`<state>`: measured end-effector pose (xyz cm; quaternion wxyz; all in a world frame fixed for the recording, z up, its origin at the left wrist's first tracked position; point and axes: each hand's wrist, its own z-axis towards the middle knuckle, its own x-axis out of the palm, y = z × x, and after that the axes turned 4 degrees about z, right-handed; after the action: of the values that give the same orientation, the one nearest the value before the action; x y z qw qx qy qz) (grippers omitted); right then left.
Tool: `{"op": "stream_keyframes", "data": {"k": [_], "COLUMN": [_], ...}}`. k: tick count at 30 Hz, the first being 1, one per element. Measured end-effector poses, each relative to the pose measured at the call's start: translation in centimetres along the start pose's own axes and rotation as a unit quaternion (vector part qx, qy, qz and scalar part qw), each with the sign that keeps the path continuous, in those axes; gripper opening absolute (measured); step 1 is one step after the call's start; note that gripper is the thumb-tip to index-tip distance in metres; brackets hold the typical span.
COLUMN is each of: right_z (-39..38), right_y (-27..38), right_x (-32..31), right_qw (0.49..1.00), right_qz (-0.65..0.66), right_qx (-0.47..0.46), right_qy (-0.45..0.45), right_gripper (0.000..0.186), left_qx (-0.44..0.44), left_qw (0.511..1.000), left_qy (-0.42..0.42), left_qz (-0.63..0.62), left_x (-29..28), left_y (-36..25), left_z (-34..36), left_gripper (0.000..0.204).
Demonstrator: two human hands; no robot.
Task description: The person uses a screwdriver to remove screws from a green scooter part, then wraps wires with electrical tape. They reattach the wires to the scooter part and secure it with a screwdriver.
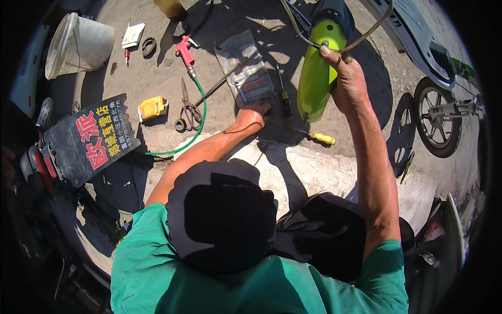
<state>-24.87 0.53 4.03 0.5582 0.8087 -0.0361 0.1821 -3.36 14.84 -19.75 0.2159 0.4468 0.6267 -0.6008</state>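
Observation:
My right hand (349, 86) grips a bright green mudguard (312, 86) near its upper part, thumb over the bent metal stay (372, 29). The mudguard hangs with its rounded tip toward the ground. Low over the ground, beside a clear plastic bag (244, 65) with small parts, is my left hand (251, 117). Its fingers are curled and partly hidden, so what they hold cannot be made out. A dark-handled screwdriver (284, 95) lies between my hands. Closer to me rests a yellow-handled screwdriver (321, 138). A thin metal rod (222, 82) crosses the bag's edge.
Left of my hand lie scissors (190, 111), a yellow packet (151, 108) and a red air blow gun (185, 51) on a green hose (203, 112). Farther left stand a white bucket (86, 47) and a dark signboard (65, 146). A wheeled vehicle's wheel (439, 118) is at right.

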Motion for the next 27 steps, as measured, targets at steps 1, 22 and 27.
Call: {"op": "stream_keyframes", "data": {"k": [1,22,27], "right_z": [-0.1,-1.4,-1.9], "right_y": [0.0,-1.2,-1.4], "right_x": [-0.1,3.7,4.7], "right_qw": [1.0,0.996,0.985], "right_qz": [0.001,0.044,0.134], "right_qx": [-0.001,0.052,0.08], "right_qy": [-0.002,0.057,0.069], "right_gripper": [0.052,0.043,0.032], "left_qx": [0.01,0.083,0.122], "left_qw": [1.0,0.874,0.885], "left_qy": [-0.011,-0.354,-0.392], "left_qz": [-0.002,-0.324,-0.218], "left_x": [0.1,-21.7,-22.8], "left_y": [0.0,-10.9,-12.4], "left_z": [0.0,1.5,2.2], "left_gripper": [0.036,0.015,0.019]}}
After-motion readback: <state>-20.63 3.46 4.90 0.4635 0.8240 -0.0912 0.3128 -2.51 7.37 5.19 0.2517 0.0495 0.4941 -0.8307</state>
